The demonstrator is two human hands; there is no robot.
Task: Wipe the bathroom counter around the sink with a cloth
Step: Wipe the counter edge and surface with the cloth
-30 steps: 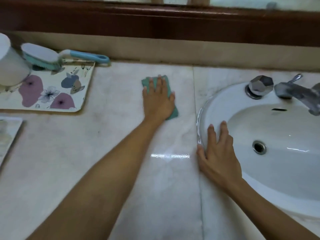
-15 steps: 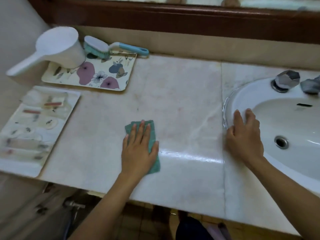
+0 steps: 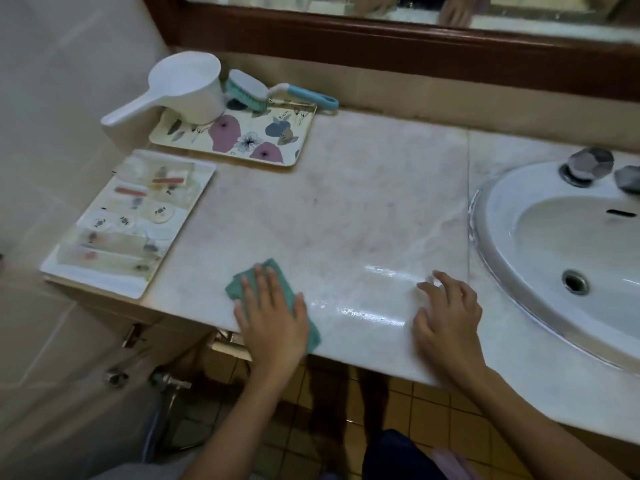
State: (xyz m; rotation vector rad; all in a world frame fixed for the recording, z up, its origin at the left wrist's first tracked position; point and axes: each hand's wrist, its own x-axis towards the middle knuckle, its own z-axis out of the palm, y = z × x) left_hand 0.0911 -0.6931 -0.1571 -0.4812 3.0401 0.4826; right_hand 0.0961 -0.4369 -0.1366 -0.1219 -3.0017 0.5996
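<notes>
A folded teal cloth (image 3: 239,285) lies flat on the pale marble counter (image 3: 363,202), close to its front edge. My left hand (image 3: 272,317) presses down on the cloth with straight fingers and covers most of it. My right hand (image 3: 448,317) rests on the bare counter to the right, fingers loosely bent, holding nothing. It sits left of the white sink (image 3: 498,237), apart from the rim. A wet shiny streak runs between my two hands.
A floral tray (image 3: 242,140) at the back left carries a white scoop (image 3: 180,88) and a teal scrub brush (image 3: 256,90). A white tray of toiletries (image 3: 131,216) lies along the left edge. A chrome tap knob (image 3: 585,166) stands behind the sink. A wood-framed mirror lines the back wall.
My left hand has drawn the cloth from the back of the counter toward the front edge. My right hand has left the sink rim and moved onto the counter.
</notes>
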